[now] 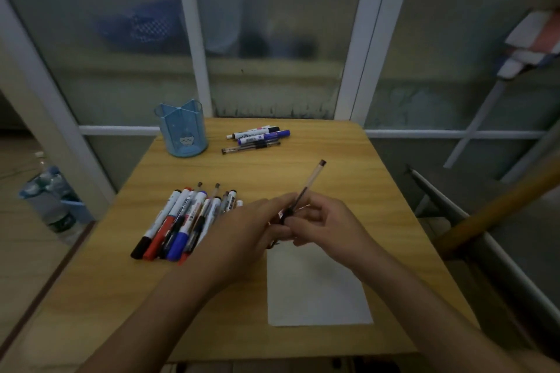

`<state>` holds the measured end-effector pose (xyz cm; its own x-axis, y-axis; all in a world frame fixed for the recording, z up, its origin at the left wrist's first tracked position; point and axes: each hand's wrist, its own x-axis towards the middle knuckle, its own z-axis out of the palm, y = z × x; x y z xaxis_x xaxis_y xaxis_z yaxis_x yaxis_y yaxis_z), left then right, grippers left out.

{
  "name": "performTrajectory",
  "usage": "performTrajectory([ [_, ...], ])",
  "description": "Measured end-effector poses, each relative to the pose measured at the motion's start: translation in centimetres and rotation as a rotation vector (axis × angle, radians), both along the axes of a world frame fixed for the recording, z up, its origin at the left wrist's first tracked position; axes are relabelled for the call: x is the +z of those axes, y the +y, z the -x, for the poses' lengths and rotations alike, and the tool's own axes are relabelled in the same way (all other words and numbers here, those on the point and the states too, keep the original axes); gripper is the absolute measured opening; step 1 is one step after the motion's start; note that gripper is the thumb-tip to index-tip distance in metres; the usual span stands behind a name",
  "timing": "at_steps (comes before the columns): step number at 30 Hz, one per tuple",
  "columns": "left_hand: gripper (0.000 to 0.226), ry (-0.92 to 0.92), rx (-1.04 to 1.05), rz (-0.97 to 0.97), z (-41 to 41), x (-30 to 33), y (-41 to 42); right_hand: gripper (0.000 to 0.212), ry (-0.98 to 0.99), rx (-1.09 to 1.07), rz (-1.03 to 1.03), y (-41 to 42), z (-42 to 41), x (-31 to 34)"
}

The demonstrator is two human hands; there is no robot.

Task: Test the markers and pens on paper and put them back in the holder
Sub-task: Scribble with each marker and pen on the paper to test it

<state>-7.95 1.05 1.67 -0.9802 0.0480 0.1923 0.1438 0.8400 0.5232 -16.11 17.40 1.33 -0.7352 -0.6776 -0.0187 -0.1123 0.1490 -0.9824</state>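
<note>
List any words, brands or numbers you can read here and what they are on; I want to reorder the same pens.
No text can be read.
Markers in the near pile: printed labels, too blurred.
Markers by the holder: label print, too small.
Blue holder: a cartoon figure, no words legible.
Pen in both hands: no print visible.
Paper: no writing visible.

No text can be read anywhere, printed labels on the markers in the near pile [181, 221] and on the markers at the far edge [257, 135] too blurred to make out, blue pen holder [181, 130] bearing only a small cartoon figure, no lettering
</note>
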Motion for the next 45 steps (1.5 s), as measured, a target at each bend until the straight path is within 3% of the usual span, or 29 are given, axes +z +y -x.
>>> performTrajectory([
  [4, 0.053, 0.015, -0.018, 0.024, 0.1, -1.0, -0.5, 0.012, -0.027, 0.041, -0.025, 0.3, 0.6, -0.1],
  [9, 0.041, 0.050, -0.016, 0.060, 0.7, -1.2, -1.0, 0.030, 0.076, -0.017, -0.058, -0.1, 1.8, 0.4],
  [16, 0.042, 0.024, -0.005, 0.015, 2.0, -1.2, -1.7, 0.052, -0.003, 0.003, -0.051, -1.4, 3.0, -0.3],
  [25, 0.021, -0.022, -0.023, 0.001, 2.7, -1.2, -2.4, 0.044, 0.055, 0.033, -0.049, -1.7, 3.2, -0.8],
  [31, 0.039, -0.004, -0.007, 0.049, 2.4, -1.3, -2.6, 0.044, 0.035, 0.014, -0.023, -1.5, 3.2, -0.5],
  [35, 0.043, -0.085, 0.057, 0.063, 2.0, -1.3, -2.2, 0.040, -0.042, -0.046, 0.016, -1.2, 3.2, -0.4],
  [39, 0.076, -0.191, 0.109, 0.352, 1.8, -2.0, -3.0, 0.039, -0.124, -0.132, 0.081, -0.4, 3.6, -0.6],
  [42, 0.084, -0.269, 0.091, 0.549, 1.7, -2.2, -2.8, 0.045, -0.132, -0.109, 0.052, 0.2, 3.3, -1.3],
  [45, 0.087, -0.279, 0.097, 0.612, 1.4, -2.5, -2.7, 0.040, -0.197, -0.115, 0.060, 0.5, 2.6, -2.1],
])
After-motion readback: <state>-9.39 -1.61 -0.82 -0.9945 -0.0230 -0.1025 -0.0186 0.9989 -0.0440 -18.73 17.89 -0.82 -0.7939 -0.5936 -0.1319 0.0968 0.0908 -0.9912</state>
